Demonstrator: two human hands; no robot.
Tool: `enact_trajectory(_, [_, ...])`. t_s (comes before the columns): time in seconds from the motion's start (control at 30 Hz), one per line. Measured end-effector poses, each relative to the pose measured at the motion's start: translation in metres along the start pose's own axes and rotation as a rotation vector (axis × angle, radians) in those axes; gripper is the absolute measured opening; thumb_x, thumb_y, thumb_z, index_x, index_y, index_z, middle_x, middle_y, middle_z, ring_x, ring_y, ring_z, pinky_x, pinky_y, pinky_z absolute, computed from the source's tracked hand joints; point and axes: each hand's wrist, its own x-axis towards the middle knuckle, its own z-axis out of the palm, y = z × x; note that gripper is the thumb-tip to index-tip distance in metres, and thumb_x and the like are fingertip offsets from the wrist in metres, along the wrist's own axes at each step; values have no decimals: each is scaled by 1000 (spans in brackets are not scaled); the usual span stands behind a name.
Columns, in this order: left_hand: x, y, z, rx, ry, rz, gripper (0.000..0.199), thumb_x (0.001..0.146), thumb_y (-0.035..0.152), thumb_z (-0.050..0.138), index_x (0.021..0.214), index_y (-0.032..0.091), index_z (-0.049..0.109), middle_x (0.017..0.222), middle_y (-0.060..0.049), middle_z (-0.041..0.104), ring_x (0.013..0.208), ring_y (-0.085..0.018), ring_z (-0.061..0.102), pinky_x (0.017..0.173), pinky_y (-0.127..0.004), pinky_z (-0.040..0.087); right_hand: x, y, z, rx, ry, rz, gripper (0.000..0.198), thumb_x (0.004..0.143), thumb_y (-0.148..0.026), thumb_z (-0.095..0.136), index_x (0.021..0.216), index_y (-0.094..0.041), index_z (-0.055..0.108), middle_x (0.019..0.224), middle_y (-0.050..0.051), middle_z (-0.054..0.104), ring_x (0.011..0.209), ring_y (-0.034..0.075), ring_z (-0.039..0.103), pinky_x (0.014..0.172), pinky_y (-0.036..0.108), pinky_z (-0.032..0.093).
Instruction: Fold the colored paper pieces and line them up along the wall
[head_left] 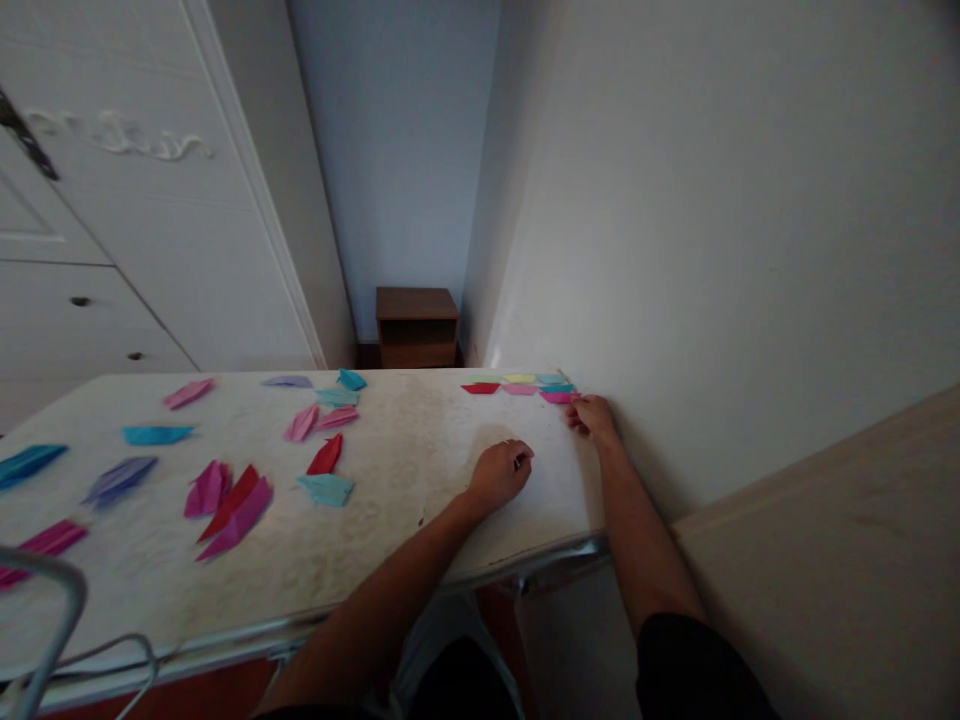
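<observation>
Folded paper boats lie flattened in two rows at the table's far right, among them a red boat (pixel 481 388), a pink boat (pixel 519 389), a yellow boat (pixel 520 379) and a blue boat (pixel 556 387). My right hand (pixel 592 417) pinches the right end of a magenta paper boat (pixel 557 397) in the nearer row, beside the wall. Over the bare tabletop, my left hand (pixel 501 474) is curled closed, with no object showing in its fingers. It is apart from the boats.
Several loose paper boats, including a red one (pixel 325 455) and a light blue one (pixel 327 489), are scattered across the left of the white table (pixel 397 450). A wall (pixel 712 250) borders the right side. A grey metal tube (pixel 71 590) and a cable stand at the lower left.
</observation>
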Motion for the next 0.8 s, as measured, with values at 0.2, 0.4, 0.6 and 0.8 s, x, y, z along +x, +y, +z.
enact_trajectory(0.2, [-1,0,0,37,-14,17,23,83,14,50,94,16,70,92,-7,72,83,-19,64,80,-29,48,-15,2,3,-221,185,-159,33,86,-23,53,116,-9,57,93,19,70,81,24,69,66,31,51])
enact_trajectory(0.4, [-2,3,-1,60,-34,15,23,83,14,51,95,17,71,92,-6,72,85,-19,64,82,-29,49,-30,7,19,-576,135,-599,39,87,-26,55,123,-14,60,138,17,52,130,30,44,106,39,35])
enact_trajectory(0.6, [-3,4,-2,74,-44,11,23,84,14,51,96,17,70,93,-6,71,87,-19,65,83,-29,49,-24,24,27,-791,79,-782,39,95,-32,42,127,-16,60,127,14,61,120,25,51,104,38,37])
enact_trajectory(0.8, [-2,2,0,73,-51,25,24,84,16,50,97,17,70,94,-7,71,87,-19,64,83,-29,50,-16,36,26,-718,102,-839,41,94,-32,42,128,-16,58,126,14,62,120,27,50,106,43,35])
